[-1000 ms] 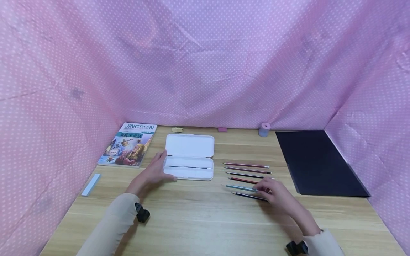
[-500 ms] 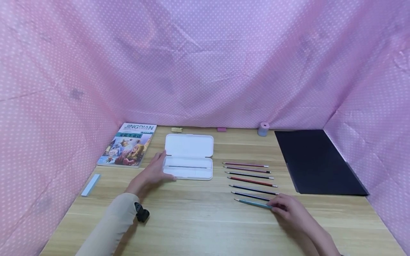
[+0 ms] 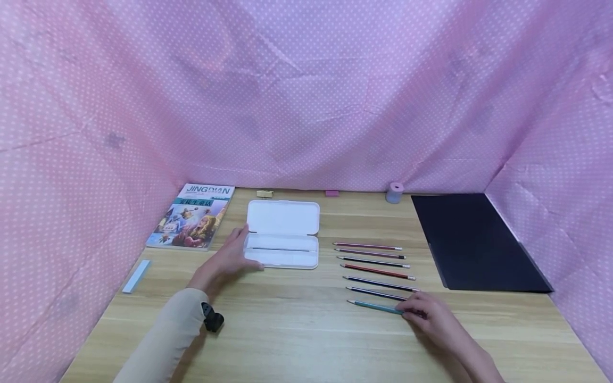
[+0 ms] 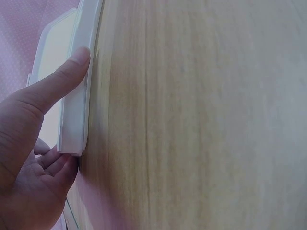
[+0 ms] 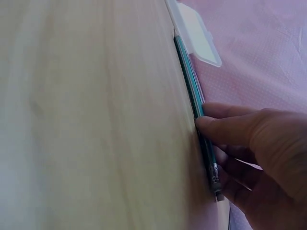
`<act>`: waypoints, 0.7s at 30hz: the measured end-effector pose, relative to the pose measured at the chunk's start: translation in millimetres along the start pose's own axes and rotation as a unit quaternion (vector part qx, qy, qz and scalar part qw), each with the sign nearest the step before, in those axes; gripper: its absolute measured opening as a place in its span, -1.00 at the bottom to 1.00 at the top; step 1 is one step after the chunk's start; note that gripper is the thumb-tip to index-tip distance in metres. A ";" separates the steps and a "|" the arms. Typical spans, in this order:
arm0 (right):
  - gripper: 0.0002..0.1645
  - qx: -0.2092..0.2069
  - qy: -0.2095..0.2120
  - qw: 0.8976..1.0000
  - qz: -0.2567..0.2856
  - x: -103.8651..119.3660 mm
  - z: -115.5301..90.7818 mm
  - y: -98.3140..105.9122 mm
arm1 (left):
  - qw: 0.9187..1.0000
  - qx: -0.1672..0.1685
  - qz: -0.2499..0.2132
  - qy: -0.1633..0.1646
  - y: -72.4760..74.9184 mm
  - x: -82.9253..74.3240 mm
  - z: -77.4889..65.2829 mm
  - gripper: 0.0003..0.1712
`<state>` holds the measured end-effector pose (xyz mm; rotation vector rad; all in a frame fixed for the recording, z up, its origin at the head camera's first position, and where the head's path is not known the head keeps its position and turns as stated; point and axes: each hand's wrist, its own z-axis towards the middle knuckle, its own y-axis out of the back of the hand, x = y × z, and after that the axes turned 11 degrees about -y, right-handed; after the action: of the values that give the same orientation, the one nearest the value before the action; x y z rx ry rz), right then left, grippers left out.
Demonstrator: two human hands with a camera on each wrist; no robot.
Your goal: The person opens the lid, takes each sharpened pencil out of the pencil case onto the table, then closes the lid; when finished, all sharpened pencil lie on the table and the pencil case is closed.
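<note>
In the head view my left hand (image 3: 232, 254) grips the left end of an open white pencil case (image 3: 282, 259), thumb on its front wall and fingers at its side. The left wrist view shows the thumb (image 4: 72, 72) on the case's wall (image 4: 76, 115). My right hand (image 3: 428, 314) pinches a teal pencil (image 3: 373, 306) near its eraser end; the pencil lies low along the tabletop. In the right wrist view, thumb and forefinger meet on the teal pencil (image 5: 189, 72). Beyond it lie several pencils in a row, among them a red pencil (image 3: 375, 272).
A magazine (image 3: 191, 218) and a pale blue strip (image 3: 136, 276) lie at the left. Along the back stand a yellowish block (image 3: 265, 194), a pink block (image 3: 332, 193) and a pink-and-blue cylinder (image 3: 395, 193). A black sheet (image 3: 479, 244) covers the right side.
My right hand has carried the teal pencil from within the row to its near end, then shifted it slightly left. The left hand and the case have stayed put.
</note>
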<state>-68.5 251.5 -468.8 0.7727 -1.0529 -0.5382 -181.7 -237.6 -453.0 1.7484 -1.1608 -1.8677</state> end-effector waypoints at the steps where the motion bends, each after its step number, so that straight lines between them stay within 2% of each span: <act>1: -0.58 -0.001 0.002 1.000 0.002 0.4 0.0 -0.4 | 1.000 0.000 -0.001 0.000 0.1 0.0 -0.1 0.57; 7: -0.55 -0.008 0.009 1.000 0.010 3.2 0.0 -1.4 | 1.000 -0.003 0.006 -0.004 -0.8 1.4 0.2 0.57; 14: -0.59 -0.007 -0.004 0.999 -0.034 10.2 3.1 1.7 | 1.000 -0.006 0.024 -0.010 -1.2 1.6 0.5 0.58; 17: -0.63 -0.007 0.005 0.999 -0.049 17.7 13.3 4.5 | 1.000 -0.004 0.028 -0.013 -0.9 1.1 0.3 0.58; 21: -0.71 0.006 0.018 0.998 -0.057 34.8 40.0 7.8 | 1.000 -0.004 0.027 -0.013 -0.7 1.1 0.2 0.58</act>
<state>-90.4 219.3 -432.0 0.8539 -0.9845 -0.6137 -181.8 -238.0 -454.3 1.6778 -1.1963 -1.8662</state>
